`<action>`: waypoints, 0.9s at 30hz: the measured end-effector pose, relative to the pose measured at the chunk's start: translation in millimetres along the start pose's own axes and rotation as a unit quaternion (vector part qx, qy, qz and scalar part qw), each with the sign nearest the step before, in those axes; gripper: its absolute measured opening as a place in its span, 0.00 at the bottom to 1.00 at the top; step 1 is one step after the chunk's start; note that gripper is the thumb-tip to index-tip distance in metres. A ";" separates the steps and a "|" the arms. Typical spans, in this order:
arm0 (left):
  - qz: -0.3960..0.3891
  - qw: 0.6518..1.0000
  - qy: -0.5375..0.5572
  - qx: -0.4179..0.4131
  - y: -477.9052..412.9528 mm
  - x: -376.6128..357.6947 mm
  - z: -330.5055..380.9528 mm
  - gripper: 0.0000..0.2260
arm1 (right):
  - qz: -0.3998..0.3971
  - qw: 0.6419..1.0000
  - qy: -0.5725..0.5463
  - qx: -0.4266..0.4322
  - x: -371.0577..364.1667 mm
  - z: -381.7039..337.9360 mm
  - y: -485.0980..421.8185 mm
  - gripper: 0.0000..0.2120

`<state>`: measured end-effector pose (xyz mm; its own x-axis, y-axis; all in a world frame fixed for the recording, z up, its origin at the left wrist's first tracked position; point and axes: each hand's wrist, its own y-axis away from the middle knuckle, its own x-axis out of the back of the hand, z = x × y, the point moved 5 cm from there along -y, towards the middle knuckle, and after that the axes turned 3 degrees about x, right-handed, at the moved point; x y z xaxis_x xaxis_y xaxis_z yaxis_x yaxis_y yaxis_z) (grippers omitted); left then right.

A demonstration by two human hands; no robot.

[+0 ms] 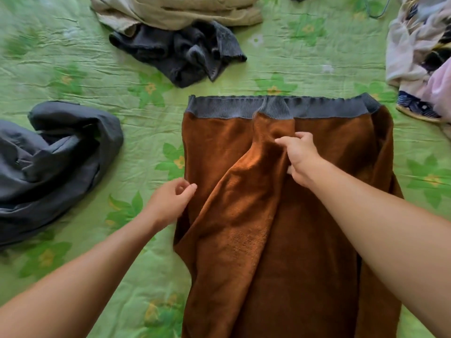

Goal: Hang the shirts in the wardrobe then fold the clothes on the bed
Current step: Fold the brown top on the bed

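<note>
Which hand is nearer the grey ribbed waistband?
Right. The right hand grips the brown garment just below the waistband; the left hand sits lower, at its left edge.

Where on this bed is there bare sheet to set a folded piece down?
Bare sheet lies between the dark grey garment at left and the brown garment, and right of the brown one below the patterned clothes. The far edge is crowded: beige pile and crumpled grey knit.

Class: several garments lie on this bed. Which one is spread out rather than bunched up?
The brown garment with a grey ribbed band; the others lie in crumpled heaps.
</note>
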<state>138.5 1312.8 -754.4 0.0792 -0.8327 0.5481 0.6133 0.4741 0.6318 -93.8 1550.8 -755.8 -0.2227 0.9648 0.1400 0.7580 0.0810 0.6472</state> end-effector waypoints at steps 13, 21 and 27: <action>0.135 0.990 -0.036 0.008 4.7 9.7 -29.6 0.15 | -0.025 0.997 -0.008 0.074 -13.1 8.4 11.7 0.09; 0.200 0.973 -0.111 -0.042 3.8 24.1 -8.4 0.16 | 0.011 0.997 -0.038 0.060 -22.8 -16.4 -12.3 0.21; 0.094 0.975 -0.046 -0.194 -33.6 -10.0 80.6 0.16 | 0.057 0.991 0.011 0.120 -17.9 -31.1 -20.8 0.32</action>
<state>53.7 1328.3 -736.9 0.1588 -0.7043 0.6919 0.8478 0.4564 0.2701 -124.7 1524.1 -748.5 -0.1395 0.9654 0.2205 0.9021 0.0321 0.4304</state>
